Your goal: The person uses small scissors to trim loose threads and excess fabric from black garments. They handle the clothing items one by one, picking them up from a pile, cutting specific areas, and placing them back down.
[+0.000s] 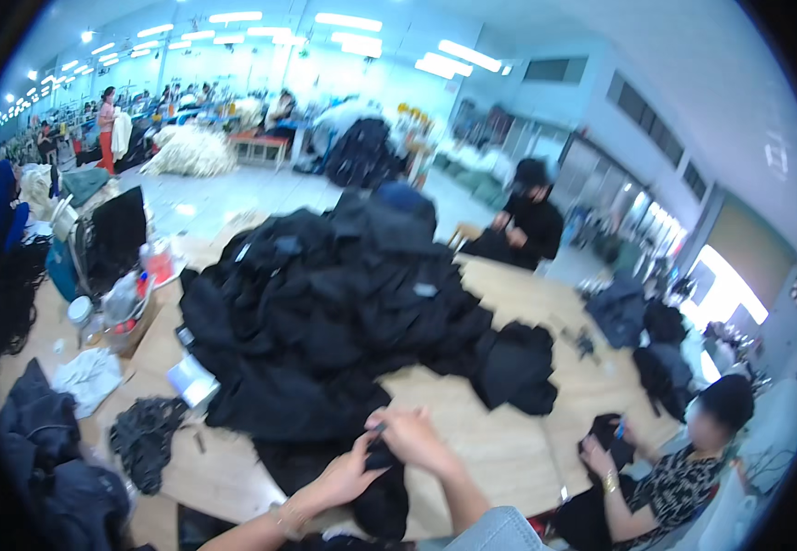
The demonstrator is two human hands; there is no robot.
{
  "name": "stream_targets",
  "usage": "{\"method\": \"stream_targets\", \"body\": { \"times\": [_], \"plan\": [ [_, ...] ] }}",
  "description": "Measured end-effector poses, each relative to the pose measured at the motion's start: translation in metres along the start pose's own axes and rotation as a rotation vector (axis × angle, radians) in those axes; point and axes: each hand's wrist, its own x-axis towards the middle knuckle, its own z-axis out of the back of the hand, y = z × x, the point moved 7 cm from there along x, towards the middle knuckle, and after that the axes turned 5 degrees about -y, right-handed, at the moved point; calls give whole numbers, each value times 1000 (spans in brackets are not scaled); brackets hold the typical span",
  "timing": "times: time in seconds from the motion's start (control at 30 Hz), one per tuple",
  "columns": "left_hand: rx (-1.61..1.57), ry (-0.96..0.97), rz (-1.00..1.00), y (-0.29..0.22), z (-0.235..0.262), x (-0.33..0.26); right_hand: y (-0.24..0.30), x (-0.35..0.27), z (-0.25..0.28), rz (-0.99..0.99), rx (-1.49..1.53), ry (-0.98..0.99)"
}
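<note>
A black garment (pixel 375 496) lies on the wooden table (pixel 508 450) just in front of me. My left hand (pixel 348 473) pinches its cloth from the left side. My right hand (pixel 412 436) grips the same cloth from above, with a small dark tool sticking out between its fingers. The two hands touch each other over the garment. Right behind them rises a large heap of black garments (pixel 325 312) that covers the table's middle.
A smaller black bundle (pixel 513 367) lies right of the heap. A seated person (pixel 683 468) at the lower right handles dark cloth; another person (pixel 531 220) works at the far edge. A box of bottles and odds (pixel 127 312), white cloth (pixel 90 376) and dark netting (pixel 146 436) lie left.
</note>
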Motion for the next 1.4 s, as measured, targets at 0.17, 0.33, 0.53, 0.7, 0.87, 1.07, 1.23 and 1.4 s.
{"method": "stream_targets", "body": {
  "times": [0.17,0.33,0.53,0.7,0.87,1.07,1.23,1.4],
  "plan": [
    [-99,-73,34,19,18,-31,40,-9,-24,98,99,-44],
    [-295,-170,197,57,0,-16,55,-22,-19,213,-60,-148],
    [-529,-249,127,135,-13,-9,73,-33,-28,269,55,-310],
    [-567,-234,155,141,-17,-13,70,-51,-38,194,391,-427],
    [-811,-125,286,117,-14,-21,50,-56,-51,-99,947,-452],
    [-1278,-14,428,93,-10,-34,47,-56,-59,-148,1305,-426],
    [-1525,126,513,57,12,-46,61,-61,-50,10,1182,-497],
    [-1154,-273,498,82,22,-35,82,-73,-37,141,898,-733]
  ]
}}
